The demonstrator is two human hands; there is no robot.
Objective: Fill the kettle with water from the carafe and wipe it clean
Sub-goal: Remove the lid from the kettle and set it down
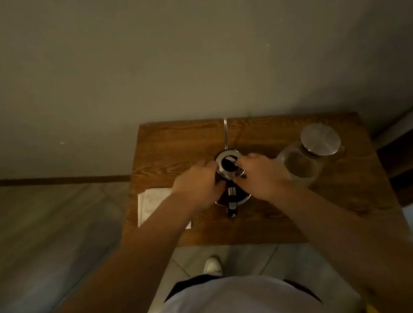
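A steel gooseneck kettle (228,173) stands in the middle of a small wooden table (336,191). Its thin spout points to the far edge and its black handle points toward me. My left hand (197,185) curls round the kettle's left side. My right hand (264,175) curls round the right side, fingertips at the rim of the lid with its black knob. To the right of the kettle a glass carafe (303,164) with a metal lid stands beside my right wrist. It holds clear water.
A white cloth (151,205) lies on the table's left edge, partly under my left forearm. The table stands against a plain wall, with tiled floor around it and dark furniture at the right. My white shoe (211,264) shows below the table's near edge.
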